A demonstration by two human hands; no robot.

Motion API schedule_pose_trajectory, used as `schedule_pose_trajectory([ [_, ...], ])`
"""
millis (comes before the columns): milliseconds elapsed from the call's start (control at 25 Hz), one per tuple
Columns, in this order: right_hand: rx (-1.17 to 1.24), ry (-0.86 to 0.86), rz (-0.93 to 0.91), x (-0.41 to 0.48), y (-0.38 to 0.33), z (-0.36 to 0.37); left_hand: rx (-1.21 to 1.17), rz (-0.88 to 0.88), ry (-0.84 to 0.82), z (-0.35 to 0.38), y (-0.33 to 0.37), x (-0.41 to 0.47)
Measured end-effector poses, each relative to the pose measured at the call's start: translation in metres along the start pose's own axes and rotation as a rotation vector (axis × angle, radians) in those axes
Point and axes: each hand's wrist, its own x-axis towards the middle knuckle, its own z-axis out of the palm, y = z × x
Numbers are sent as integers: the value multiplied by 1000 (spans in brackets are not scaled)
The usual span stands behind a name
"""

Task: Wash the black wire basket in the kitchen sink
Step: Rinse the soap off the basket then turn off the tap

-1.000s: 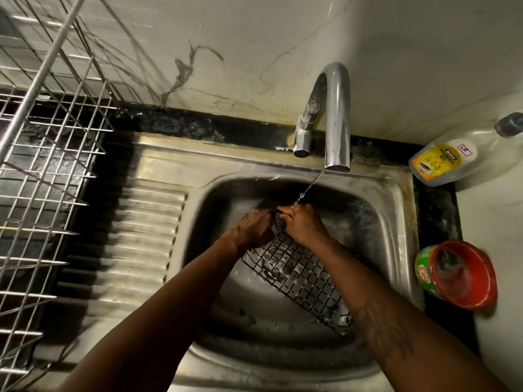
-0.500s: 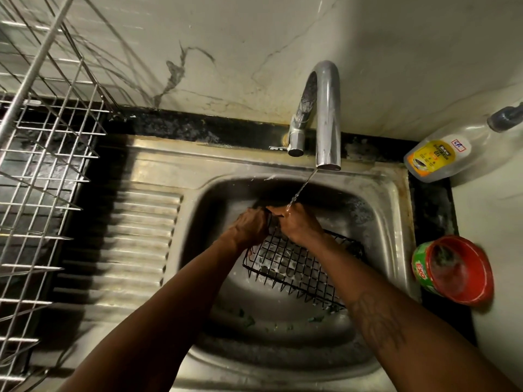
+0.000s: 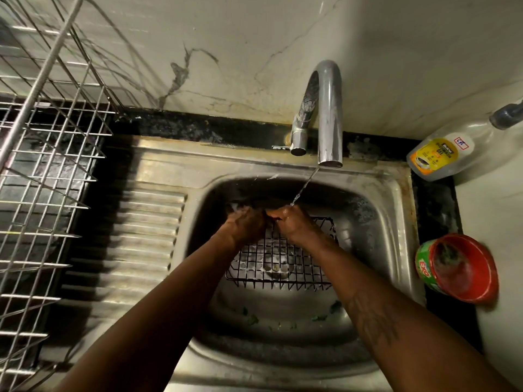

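The black wire basket [image 3: 278, 264] sits in the steel sink [image 3: 393, 222], held up by its far rim under the tap. My left hand [image 3: 246, 226] grips that rim on the left, and my right hand [image 3: 294, 223] grips it just beside, on the right. A thin stream of water [image 3: 304, 186] falls from the chrome tap [image 3: 328, 114] onto my right hand. The basket's grid bottom shows bits of foam, with the drain visible through it. My forearms hide the basket's left and right sides.
A steel wire dish rack [image 3: 42, 171] stands on the left, beside the ribbed drainboard [image 3: 141, 236]. At right lie a clear bottle with a yellow label [image 3: 441, 157] and a red tub of dish soap [image 3: 458, 268]. Green scraps lie on the sink floor [image 3: 252, 318].
The basket has swung from slanting toward the right to lying squarely in front of me, its open side more level. Both hands stayed on its far rim under the water.
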Motion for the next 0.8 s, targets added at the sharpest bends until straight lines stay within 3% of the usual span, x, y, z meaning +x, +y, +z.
schedule_pose_trajectory([
  [120, -1, -18, 36, -5, 15, -15, -72, 79, -28, -4, -6, 2],
  [280, -142, 98, 101, -17, 51, -30, -79, 143, 23, -2, -11, 3],
  [440, -106, 49, 36, -2, 18, -12, -27, 187, 50, -6, 2, 5],
  [560, -81, 32, 34, 2, 5, -4, -130, 278, 50, -1, -11, 2],
  [800, -313, 44, -5, -6, 34, -17, -55, 178, -78, 11, -27, -5],
])
